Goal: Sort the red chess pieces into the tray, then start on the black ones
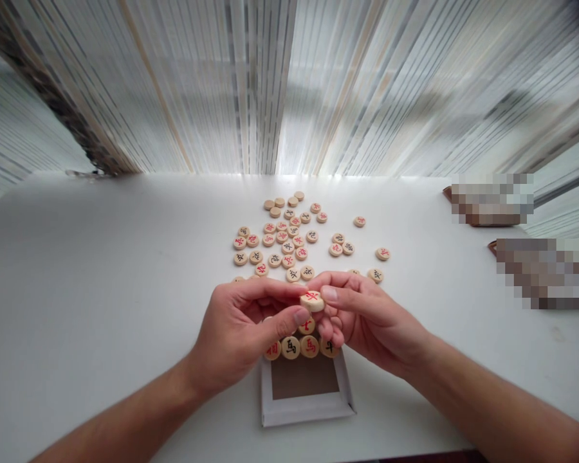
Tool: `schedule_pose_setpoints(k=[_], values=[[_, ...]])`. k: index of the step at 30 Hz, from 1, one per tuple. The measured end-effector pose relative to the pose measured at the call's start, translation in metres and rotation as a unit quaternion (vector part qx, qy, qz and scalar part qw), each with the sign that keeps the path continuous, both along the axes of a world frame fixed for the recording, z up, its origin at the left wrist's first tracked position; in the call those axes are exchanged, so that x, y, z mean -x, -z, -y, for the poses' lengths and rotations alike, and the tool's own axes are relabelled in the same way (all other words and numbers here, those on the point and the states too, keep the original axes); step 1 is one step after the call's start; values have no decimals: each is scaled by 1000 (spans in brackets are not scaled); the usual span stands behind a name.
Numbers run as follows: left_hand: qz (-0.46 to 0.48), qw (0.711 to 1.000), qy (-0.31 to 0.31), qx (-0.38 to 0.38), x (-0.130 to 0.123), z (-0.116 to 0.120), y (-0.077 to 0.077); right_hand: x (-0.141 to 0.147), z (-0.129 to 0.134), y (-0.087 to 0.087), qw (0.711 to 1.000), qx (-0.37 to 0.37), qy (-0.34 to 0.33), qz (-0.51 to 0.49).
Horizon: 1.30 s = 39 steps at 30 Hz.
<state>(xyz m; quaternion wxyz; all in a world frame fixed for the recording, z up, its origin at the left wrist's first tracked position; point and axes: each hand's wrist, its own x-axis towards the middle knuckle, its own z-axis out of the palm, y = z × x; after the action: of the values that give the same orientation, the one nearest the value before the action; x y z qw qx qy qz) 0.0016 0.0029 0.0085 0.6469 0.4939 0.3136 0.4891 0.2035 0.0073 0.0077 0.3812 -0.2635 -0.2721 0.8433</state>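
Observation:
A round wooden piece with a red character [312, 300] is held between both hands above a shallow white box [309, 411]. My left hand [251, 328] touches its left side with thumb and fingertips. My right hand [361, 315] pinches its right side between thumb and forefinger, other fingers curled below. In the box, a row of pieces shows a black-marked piece [291, 348] and a red-marked piece [309, 346] side by side. Another red-marked piece [307, 325] lies behind them, partly covered by the hands. The near part of the box shows its brown bottom.
Several loose wooden pieces [288, 260] with red or black characters are scattered on the white table [101, 289] beyond the hands. A few at the back show plain faces. Two blurred-out framed objects [496, 215] stand at the right. Striped curtains [260, 83] hang behind.

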Motion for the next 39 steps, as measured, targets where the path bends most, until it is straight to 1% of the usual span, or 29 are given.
schedule_pose_setpoints(k=[4, 7, 11, 16, 20, 25, 30, 33, 39], values=[[-31, 999, -21, -17, 1, 2, 4, 2, 0, 1, 1000, 1, -2, 1], [-22, 999, -18, -17, 0, 2, 5, 2, 1, 2, 1000, -1, -4, 3], [5, 1000, -1, -5, -2, 2, 1, 2, 2, 3, 1000, -10, 3, 9], [3, 1000, 8, -2, -3, -1, -4, 3, 4, 1, 998, -27, 33, 35], [-7, 1000, 7, -1, -2, -1, -6, 5, 4, -2, 993, -58, 74, 69], [-3, 1000, 11, 8, -1, 2, -3, 6, 5, 3, 986, -107, 107, 76], [-20, 999, -27, 24, -2, 3, -1, 5, 5, 5, 985, -121, 105, 62], [-35, 999, -29, 21, -1, 2, -1, 5, 5, 3, 984, -130, 103, 61], [-74, 997, -29, -1, 3, 0, 1, 7, 5, 0, 970, -184, 120, 108]])
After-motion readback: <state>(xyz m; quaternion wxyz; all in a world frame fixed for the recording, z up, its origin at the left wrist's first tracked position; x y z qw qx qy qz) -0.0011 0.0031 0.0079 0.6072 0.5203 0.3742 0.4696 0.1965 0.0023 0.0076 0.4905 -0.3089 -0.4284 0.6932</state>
